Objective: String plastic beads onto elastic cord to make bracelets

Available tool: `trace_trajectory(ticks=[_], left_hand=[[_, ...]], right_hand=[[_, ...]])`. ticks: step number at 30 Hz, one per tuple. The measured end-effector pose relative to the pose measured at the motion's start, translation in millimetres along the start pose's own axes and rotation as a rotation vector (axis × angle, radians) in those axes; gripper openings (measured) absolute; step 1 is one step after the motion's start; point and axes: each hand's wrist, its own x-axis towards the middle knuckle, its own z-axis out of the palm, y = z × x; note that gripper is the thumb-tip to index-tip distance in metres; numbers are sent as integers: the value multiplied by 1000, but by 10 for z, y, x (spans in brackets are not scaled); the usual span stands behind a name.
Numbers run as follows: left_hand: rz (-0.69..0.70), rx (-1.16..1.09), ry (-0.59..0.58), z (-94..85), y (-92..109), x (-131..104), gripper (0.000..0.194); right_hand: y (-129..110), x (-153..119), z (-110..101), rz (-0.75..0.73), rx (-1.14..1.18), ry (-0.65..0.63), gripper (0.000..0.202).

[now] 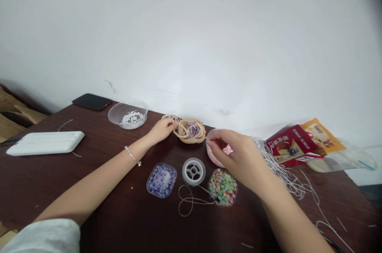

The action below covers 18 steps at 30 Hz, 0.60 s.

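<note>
Beaded bracelet (180, 137), far side of brown table (119, 221), is at the left rim of tan bowl (191, 141); bowl and clear tub (215, 161) likely keep small stuff from scattering. Right hand (235, 153) curls over the tub, can't tell if its fingertips pinch anything; left hand (162, 129) pinches the bracelet's edge, probably for control.

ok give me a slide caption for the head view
Left hand at a bead bracelet by the bowl, right hand at the tub of pink beads, spool in front.
</note>
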Motion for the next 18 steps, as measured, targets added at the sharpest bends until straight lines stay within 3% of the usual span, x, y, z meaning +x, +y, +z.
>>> trace_trajectory(ticks=[6,8,11,14,16,18], left_hand=[[0,-509,-59,-130,473,-138,31],[-41,-797,-182,-183,655,-241,34],[-32,-1163,-412,-229,852,-405,60],[45,-1183,-507,-238,912,-493,82],[73,-1083,-472,-231,867,-470,86],[90,-809,-369,-213,757,-372,80]], right_hand=[[24,19,-36,19,-27,18,13],[30,24,-42,32,-31,13,13],[28,17,-51,36,-34,8,13],[25,-2,-76,21,-35,9,11],[29,-12,-106,16,-32,17,10],[39,-17,-142,20,-26,30,10]])
